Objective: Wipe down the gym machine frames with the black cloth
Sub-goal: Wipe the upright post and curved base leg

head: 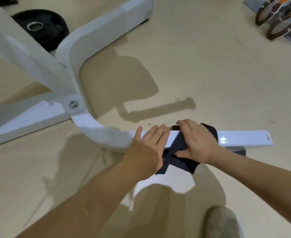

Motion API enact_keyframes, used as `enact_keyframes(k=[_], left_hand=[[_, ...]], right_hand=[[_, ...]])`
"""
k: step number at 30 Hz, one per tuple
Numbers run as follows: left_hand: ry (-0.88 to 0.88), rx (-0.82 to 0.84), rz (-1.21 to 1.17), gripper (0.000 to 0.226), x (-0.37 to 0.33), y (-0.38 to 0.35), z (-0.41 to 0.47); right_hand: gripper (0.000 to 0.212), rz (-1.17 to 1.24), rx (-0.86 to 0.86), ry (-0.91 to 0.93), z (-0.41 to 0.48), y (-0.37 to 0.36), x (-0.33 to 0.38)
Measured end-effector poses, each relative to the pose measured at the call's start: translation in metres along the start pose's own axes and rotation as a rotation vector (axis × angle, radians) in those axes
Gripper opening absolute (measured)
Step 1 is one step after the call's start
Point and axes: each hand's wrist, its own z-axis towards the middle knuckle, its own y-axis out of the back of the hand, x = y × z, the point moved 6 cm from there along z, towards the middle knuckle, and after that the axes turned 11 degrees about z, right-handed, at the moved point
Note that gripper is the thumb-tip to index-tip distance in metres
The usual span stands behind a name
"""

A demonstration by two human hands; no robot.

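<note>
Far to the left of our grip, and beyond it, a weight plate (pixel 43 30) lies on the floor (pixel 209 74) behind the white frame (pixel 29 54). Nearer in, a bolt (pixel 73 104) pins the joint where the tubes cross. From that joint the low bar (pixel 244 137) curves round and runs out to the right, under both hands. Our left hand (pixel 149 145) lies flat on it just left of the grip, fingers straight, holding nothing. Right beside it is the black cloth (pixel 184 164), draped across the bar with loose corners hanging off the near side. Our right hand (pixel 198 143) clamps it there, fingers bent over the far edge and thumb pressing the fabric against the near face. Right of the grip the bar's end stretch lies bare, and we judge it not yet wiped. The hanging corners could drag on the floor and pick up grit that then smears the paint. A bunched cloth would clean only a narrow strip, and our bare left palm may leave prints. A fast stroke could also run us off the bar's end. Well off to the right, shoes (pixel 278 18) sit clear of all this.
</note>
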Motion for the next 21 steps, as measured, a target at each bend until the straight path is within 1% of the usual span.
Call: enact_keyframes(k=[2,3,5,7,8,10,11,12,14,16,19,21], left_hand=[[0.012,-0.010,-0.025,0.080,-0.020,0.002,0.015],[0.011,-0.017,-0.036,0.082,-0.026,0.003,0.022],[-0.012,-0.019,-0.088,0.084,-0.030,0.005,0.031],[-0.016,-0.009,-0.213,0.087,-0.025,0.007,0.032],[0.022,-0.001,-0.280,0.091,-0.019,0.006,0.029],[0.162,0.030,-0.376,0.101,0.004,0.002,0.019],[0.222,0.042,-0.378,0.104,0.013,0.001,0.013],[0.241,0.029,-0.338,0.103,0.016,0.003,0.010],[0.163,-0.024,-0.220,0.093,0.003,0.012,0.011],[0.081,-0.031,-0.141,0.085,-0.031,0.013,0.028],[0.055,-0.007,0.004,0.073,-0.085,0.002,0.072],[0.028,-0.007,0.108,0.072,-0.102,0.000,0.093]], right_hand=[[0.082,0.001,-0.004,-0.126,-0.021,0.013,-0.042],[0.078,-0.029,-0.004,-0.167,-0.025,0.016,-0.052],[0.068,-0.091,0.010,-0.135,-0.017,0.012,-0.046],[0.059,-0.062,0.010,0.026,0.004,-0.001,-0.011],[0.055,-0.049,0.005,0.145,0.015,-0.009,0.013],[0.043,-0.045,-0.012,0.363,0.033,-0.021,0.064],[0.038,0.000,-0.035,0.416,0.038,-0.020,0.080],[0.037,0.051,-0.059,0.439,0.040,-0.015,0.086],[0.042,0.118,-0.108,0.403,0.031,-0.007,0.071],[0.050,0.063,-0.130,0.275,0.010,-0.003,0.026],[0.069,0.018,-0.157,0.044,-0.029,0.010,-0.061],[0.083,-0.007,-0.175,-0.079,-0.052,0.019,-0.109]])
